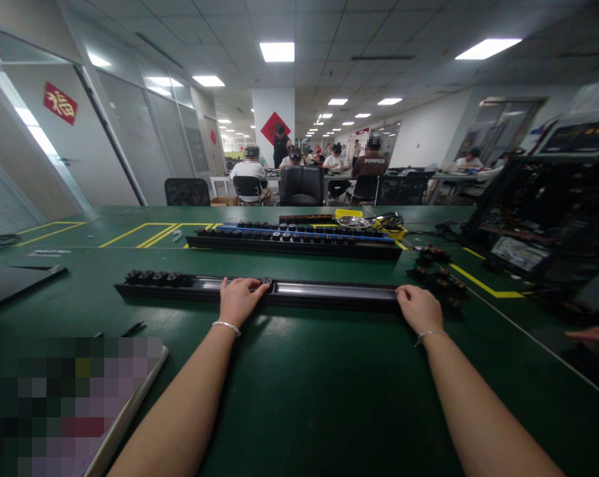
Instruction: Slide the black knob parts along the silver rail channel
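Observation:
A long black channel (336,292) with a shiny inner floor lies crosswise on the green table before me. Several small black round parts (159,277) sit in its left end. My left hand (240,301) reaches over the front wall, its thumb and fingers closed around a small black part (266,281) inside the channel near the middle; the fingers partly cover it. At the channel's right end, my right hand (421,308) pinches the edge with curled fingers. More loose black parts (436,275) lie just beyond that hand.
Behind stands another black channel (294,246) filled with parts and a blue strip. A metal dish (353,222) and yellow tray (348,213) are farther back. A dark equipment frame (552,218) stands right; another person's hand (595,334) shows there. A blurred-out pad (130,404) lies front left.

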Motion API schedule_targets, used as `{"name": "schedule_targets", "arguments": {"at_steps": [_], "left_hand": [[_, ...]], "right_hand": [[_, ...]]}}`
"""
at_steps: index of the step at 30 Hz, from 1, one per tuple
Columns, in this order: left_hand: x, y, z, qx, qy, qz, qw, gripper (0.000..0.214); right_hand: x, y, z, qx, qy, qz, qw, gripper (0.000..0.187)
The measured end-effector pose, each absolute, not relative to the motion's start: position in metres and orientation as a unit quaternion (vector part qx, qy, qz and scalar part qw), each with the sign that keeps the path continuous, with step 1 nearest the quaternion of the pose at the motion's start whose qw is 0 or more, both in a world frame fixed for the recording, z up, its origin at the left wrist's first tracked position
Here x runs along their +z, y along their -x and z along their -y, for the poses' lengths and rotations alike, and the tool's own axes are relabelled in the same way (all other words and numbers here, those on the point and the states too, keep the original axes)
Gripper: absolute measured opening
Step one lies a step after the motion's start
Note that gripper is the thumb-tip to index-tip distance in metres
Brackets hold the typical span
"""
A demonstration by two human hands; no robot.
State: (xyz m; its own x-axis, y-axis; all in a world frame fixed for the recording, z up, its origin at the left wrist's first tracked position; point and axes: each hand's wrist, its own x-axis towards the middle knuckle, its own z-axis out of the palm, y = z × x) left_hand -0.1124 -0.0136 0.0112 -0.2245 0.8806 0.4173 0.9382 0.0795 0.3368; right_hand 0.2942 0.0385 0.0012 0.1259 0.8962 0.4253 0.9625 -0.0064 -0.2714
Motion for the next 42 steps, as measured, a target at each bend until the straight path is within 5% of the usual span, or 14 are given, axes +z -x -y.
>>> {"name": "schedule_targets", "arguments": {"at_steps": [42], "left_hand": [[0.009,0.108,0.0141,-0.29,0.728,0.621,0.025,0.03]], "right_hand": [[0.0068,-0.2923,-0.0355,-0.043,0.714,0.654,0.246,0.035]]}}
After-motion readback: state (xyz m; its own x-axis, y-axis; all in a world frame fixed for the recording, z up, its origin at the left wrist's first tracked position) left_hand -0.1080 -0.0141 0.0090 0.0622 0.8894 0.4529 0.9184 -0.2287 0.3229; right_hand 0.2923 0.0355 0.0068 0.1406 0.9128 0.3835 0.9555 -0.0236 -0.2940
